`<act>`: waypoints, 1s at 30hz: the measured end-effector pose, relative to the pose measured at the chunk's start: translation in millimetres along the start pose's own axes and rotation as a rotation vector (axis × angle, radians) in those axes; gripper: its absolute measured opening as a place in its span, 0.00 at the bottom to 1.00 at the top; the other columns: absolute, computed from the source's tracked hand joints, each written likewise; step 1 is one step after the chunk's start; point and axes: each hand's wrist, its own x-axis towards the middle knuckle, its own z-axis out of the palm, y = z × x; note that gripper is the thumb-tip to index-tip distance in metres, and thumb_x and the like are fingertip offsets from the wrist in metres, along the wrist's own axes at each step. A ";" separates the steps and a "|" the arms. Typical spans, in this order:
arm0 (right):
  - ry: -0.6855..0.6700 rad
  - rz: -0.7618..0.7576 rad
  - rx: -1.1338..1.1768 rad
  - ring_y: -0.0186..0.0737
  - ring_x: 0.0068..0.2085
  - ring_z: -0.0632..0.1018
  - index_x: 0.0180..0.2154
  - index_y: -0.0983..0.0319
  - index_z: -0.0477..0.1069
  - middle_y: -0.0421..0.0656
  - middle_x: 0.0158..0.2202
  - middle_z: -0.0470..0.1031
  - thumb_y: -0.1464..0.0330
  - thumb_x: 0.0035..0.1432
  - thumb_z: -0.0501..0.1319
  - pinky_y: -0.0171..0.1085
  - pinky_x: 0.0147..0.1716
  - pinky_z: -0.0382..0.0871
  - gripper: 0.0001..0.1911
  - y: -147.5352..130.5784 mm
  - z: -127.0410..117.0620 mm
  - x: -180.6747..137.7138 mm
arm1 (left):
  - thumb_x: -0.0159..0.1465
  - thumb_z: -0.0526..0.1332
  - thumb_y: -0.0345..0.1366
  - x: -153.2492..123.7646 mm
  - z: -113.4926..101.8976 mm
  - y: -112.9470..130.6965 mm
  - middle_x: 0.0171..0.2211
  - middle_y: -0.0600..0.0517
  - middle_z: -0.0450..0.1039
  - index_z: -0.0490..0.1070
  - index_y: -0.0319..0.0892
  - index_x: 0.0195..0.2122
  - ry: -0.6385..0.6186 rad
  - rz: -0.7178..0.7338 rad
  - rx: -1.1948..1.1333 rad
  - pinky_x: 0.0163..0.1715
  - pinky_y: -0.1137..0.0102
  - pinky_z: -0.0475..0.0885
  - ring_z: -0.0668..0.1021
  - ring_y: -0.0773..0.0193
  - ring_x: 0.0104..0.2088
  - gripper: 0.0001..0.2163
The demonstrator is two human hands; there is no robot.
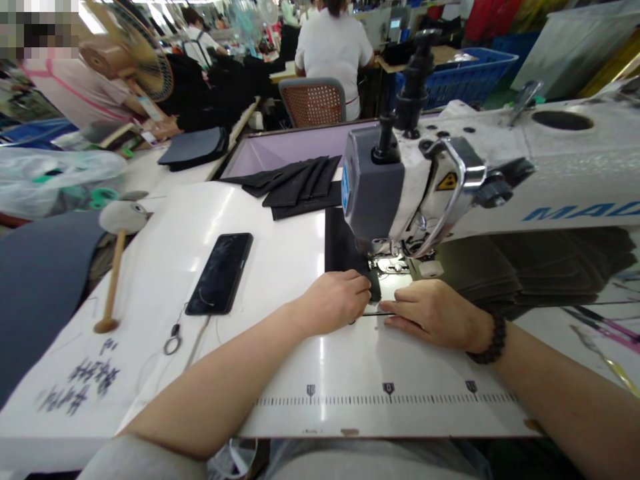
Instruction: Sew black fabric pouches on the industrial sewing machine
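A black fabric piece lies flat on the sewing table, just left of the needle plate. My left hand is closed at its near end, with curled fingers holding the fabric by its edge. Over the plate stands the head of a sewing machine, its presser foot partly hidden among metal parts. On the near side of the plate rests my right hand, fingers stretched toward the fabric's corner and nothing visible in them. A dark beaded bracelet circles the right wrist.
Black folded pieces are piled behind the fabric. Dark flat pieces lie under the machine arm. Leftward are a phone and a wooden-handled mallet. Pink-handled scissors lie at right. Co-workers sit beyond the table.
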 end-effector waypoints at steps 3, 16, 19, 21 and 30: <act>0.013 -0.001 -0.011 0.35 0.25 0.66 0.37 0.64 0.72 0.41 0.23 0.67 0.61 0.65 0.40 0.36 0.25 0.52 0.24 -0.1 -0.3 -0.4 | 0.62 0.50 0.29 -0.8 0.9 0.6 0.32 0.48 0.70 0.70 0.36 0.29 0.038 -0.030 -0.011 0.34 0.71 0.70 0.72 0.64 0.34 0.10; -0.089 0.093 -0.074 0.36 0.27 0.69 0.41 0.63 0.69 0.40 0.26 0.69 0.63 0.61 0.52 0.35 0.26 0.55 0.13 0.5 1.9 0.4 | 0.62 0.49 0.31 0.4 0.6 2.1 0.31 0.49 0.70 0.70 0.36 0.27 0.046 -0.088 -0.011 0.31 0.72 0.70 0.72 0.65 0.32 0.12; -0.118 0.111 -0.076 0.37 0.28 0.70 0.42 0.63 0.68 0.40 0.27 0.69 0.63 0.59 0.54 0.35 0.26 0.55 0.13 -1.9 2.5 1.3 | 0.61 0.50 0.31 0.6 0.6 3.1 0.30 0.50 0.70 0.70 0.36 0.27 0.058 -0.123 -0.025 0.30 0.72 0.70 0.72 0.65 0.31 0.12; -0.131 0.119 -0.069 0.37 0.28 0.70 0.43 0.63 0.68 0.40 0.27 0.69 0.63 0.58 0.55 0.35 0.26 0.56 0.13 -3.6 2.8 2.1 | 0.61 0.51 0.33 0.5 0.1 3.5 0.31 0.50 0.70 0.70 0.36 0.28 0.060 -0.145 -0.050 0.30 0.72 0.70 0.72 0.65 0.31 0.11; -0.179 0.128 -0.045 0.36 0.28 0.70 0.43 0.62 0.68 0.40 0.27 0.69 0.63 0.60 0.53 0.34 0.27 0.56 0.13 -4.6 1.1 4.9 | 0.61 0.52 0.31 0.2 3.2 1.1 0.34 0.50 0.71 0.71 0.36 0.32 0.074 -0.117 -0.065 0.33 0.72 0.70 0.72 0.65 0.33 0.09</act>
